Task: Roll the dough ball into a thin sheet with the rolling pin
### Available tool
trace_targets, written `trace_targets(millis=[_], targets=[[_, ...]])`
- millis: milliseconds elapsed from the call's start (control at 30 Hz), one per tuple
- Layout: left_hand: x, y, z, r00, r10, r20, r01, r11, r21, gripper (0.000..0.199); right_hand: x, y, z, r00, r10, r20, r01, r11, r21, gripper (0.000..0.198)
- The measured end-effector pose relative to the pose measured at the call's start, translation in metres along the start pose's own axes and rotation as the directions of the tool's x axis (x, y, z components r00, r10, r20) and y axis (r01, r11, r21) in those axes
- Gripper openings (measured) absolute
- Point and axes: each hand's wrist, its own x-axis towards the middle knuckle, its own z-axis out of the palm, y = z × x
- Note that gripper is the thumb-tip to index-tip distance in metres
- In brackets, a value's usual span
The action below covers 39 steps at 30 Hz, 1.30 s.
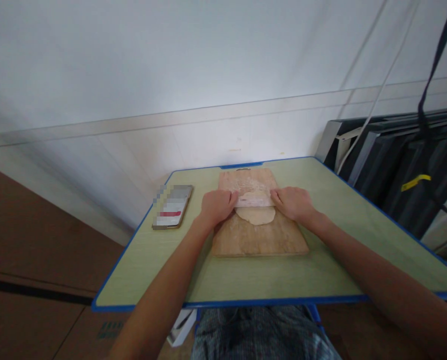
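A pale rolling pin point(254, 200) lies across a flattened round of dough point(255, 216), which shows in front of the pin and a little behind it. My left hand point(218, 205) is closed around the pin's left end. At the right end, the fingers of my right hand point(293, 203) are wrapped over it as well. Both hands cover the pin's ends. Under the dough is a wooden cutting board point(260, 242), with whitish flour marks on its far half.
A phone-like device point(173, 206), partly pixelated, lies on the left of the light green table point(343, 220) with blue edging. White wall panels rise behind. Dark flat panels point(407, 165) lean at the right, where a black strap point(428, 95) hangs.
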Motion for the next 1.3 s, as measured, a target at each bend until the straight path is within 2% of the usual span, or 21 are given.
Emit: trace_targets(millis=[167,400,533,733,867,1033,1100,1200,1300], targets=[[0.002,0.004,0.000,0.998,-0.070,0.001,0.070,0.997,0.013,0.056,0.003,-0.004,0.002,1.000,0.017,-0.022,-0.018,1.000,-0.021,0.055],[-0.011,0.006,0.001,0.999,-0.033,-0.040,0.035,0.998,0.051,0.053,-0.007,-0.005,0.000,1.000,0.000,-0.018,-0.001,1.000,-0.018,0.054],[-0.018,0.005,-0.001,0.999,-0.044,-0.015,0.045,0.999,0.030,0.057,-0.012,-0.004,0.000,1.000,-0.018,0.001,0.018,1.000,-0.014,0.054],[-0.014,0.004,-0.004,0.998,-0.053,-0.019,0.053,0.998,0.024,0.058,-0.006,-0.002,0.002,0.997,-0.019,-0.074,0.022,0.999,0.043,0.049],[-0.013,0.004,-0.002,0.997,-0.073,-0.019,0.074,0.997,0.035,0.059,-0.004,-0.003,0.003,1.000,-0.006,-0.027,0.007,0.999,0.045,0.050],[-0.018,0.008,-0.003,0.999,-0.026,-0.025,0.027,0.999,0.038,0.059,-0.011,-0.005,0.004,0.990,-0.034,-0.139,0.041,0.998,0.044,0.048],[-0.017,0.008,-0.004,0.999,-0.031,-0.007,0.032,0.999,0.042,0.058,-0.008,-0.004,0.003,0.994,-0.028,-0.108,0.034,0.998,0.049,0.048],[-0.013,0.008,-0.005,0.998,-0.045,0.043,0.043,0.998,0.044,0.057,-0.001,-0.003,0.002,1.000,0.000,0.006,-0.001,0.998,0.059,0.049],[-0.012,0.007,-0.003,0.999,-0.049,0.020,0.048,0.998,0.034,0.058,0.000,-0.003,0.002,1.000,0.007,-0.016,-0.007,0.998,0.058,0.051]])
